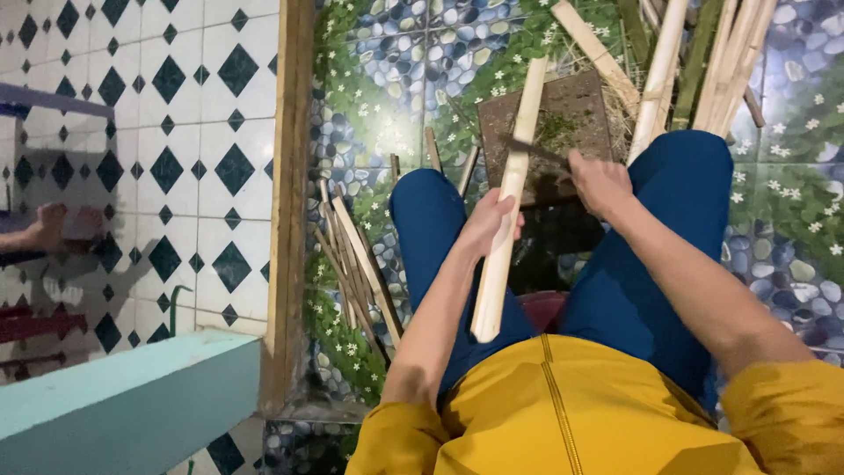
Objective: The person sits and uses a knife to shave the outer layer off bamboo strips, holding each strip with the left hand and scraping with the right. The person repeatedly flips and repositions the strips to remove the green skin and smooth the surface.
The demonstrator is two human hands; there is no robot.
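Over the board (576, 105), the left hand (488, 224) clasped an unsplit bamboo slat (508, 211), the right hand (600, 182) clenched a blade (532, 151) against it, split strips (356, 255) lying aside.

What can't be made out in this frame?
- Head view: the dark blade is thin and blurred where it meets the bamboo strip.
- Right hand hides the handle.
- Left hand covers the strip's middle.
- Bamboo pile is cut off by the top edge.

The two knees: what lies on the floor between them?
Between left knee and right knee, the head view shows a brown board.
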